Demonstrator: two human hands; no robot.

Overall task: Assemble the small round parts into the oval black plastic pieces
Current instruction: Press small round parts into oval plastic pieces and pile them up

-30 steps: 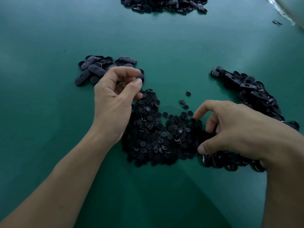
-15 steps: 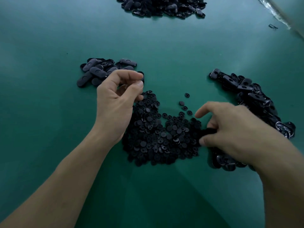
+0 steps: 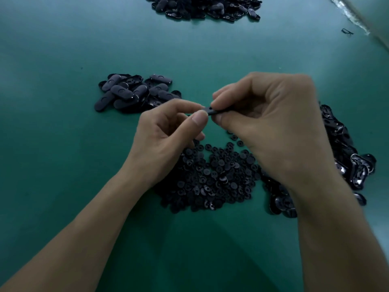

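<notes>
Judged light, stiff and slick, the oval black piece [image 3: 211,111] is pinched by the right hand [image 3: 273,127] and, at its free end, by the left hand [image 3: 166,133].

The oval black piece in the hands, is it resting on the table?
No, the oval black piece is pinched between the fingertips of the left hand and right hand, raised above the pile of small round parts.
</notes>
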